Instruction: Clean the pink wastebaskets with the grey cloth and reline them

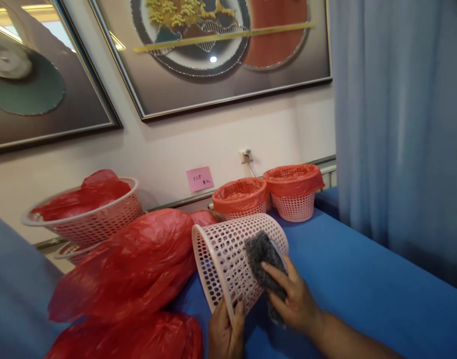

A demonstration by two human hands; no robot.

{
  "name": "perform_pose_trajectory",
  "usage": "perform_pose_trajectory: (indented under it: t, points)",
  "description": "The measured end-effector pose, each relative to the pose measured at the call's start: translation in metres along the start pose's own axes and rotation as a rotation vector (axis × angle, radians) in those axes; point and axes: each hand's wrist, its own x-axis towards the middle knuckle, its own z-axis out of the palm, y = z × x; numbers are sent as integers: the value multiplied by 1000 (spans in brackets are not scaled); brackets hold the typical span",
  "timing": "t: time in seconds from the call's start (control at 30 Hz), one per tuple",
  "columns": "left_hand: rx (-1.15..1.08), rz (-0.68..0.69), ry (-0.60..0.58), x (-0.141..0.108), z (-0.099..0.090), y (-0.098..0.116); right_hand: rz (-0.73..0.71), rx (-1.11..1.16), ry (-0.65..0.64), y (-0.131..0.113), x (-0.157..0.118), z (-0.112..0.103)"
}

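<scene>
A pale pink perforated plastic basket (231, 249) lies tilted on its side above the blue bed surface, its open rim facing left. My left hand (227, 326) grips the lower edge of that rim, thumb and fingers on either side. In my right hand (295, 296) is a dark grey fuzzy cleaning cloth (263, 259), pressed against the basket's outer wall. The fingers spread over the cloth, and part of it hangs below the hand.
Red plastic bags (138, 264) are heaped on the left. Behind stand two small baskets with red liners (240, 195) (293, 179). A wider basket (131, 199) holds red plastic at the left. A blue curtain (396, 124) hangs on the right.
</scene>
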Motion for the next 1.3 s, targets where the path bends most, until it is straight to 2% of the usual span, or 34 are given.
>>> perform_pose_trajectory:
  t: [0.07, 0.13, 0.23, 0.3, 0.43, 0.5, 0.53, 0.6, 0.73, 0.8, 0.83, 0.9, 1.0, 1.07, 1.13, 1.2, 1.3]
  points:
    - [-21, 35, -41, -5, -1, -7, -153, 51, -36, -21, -5, 7]
    - [-40, 48, -57, -8, -2, -11, -237, 94, -70, -36, -5, 12]
    - [-27, 36, -25, -8, -3, -10, -213, 58, -40, -29, 7, 12]
    - [3, 55, -17, -8, -2, -6, -85, -32, 25, -3, 21, 6]
    - [70, 137, -60, -8, 4, -2, 421, -163, 151, 60, 38, -10]
    - [100, 173, -77, -10, 8, -2, 531, -148, 156, 66, 37, -15]
    - [110, 186, -79, -11, 9, -3, 521, -124, 140, 60, 36, -16]
    - [120, 198, -96, -13, 10, -5, 405, -49, 82, 30, 34, -17]
    - [92, 225, -157, -14, 8, -8, 13, 140, -140, -47, 43, -18]
    - [77, 224, -166, -13, 4, -9, -128, 156, -197, -62, 52, -16]
    - [76, 215, -164, -12, 3, -9, -154, 130, -185, -59, 57, -14]
    - [81, 189, -155, -11, 0, -8, -103, 38, -99, -36, 64, -10]
    - [96, 184, -165, -11, 1, -8, 175, -115, 39, 27, 65, -9]
    - [100, 182, -170, -13, 4, -9, 396, -190, 79, 70, 59, -14]
    - [102, 180, -139, -16, 8, -10, 545, -233, 86, 98, 53, -21]
    - [110, 181, -138, -19, 10, -11, 569, -229, 97, 103, 49, -27]
    - [134, 209, -211, -20, 11, -12, 378, -134, 91, 68, 42, -27]
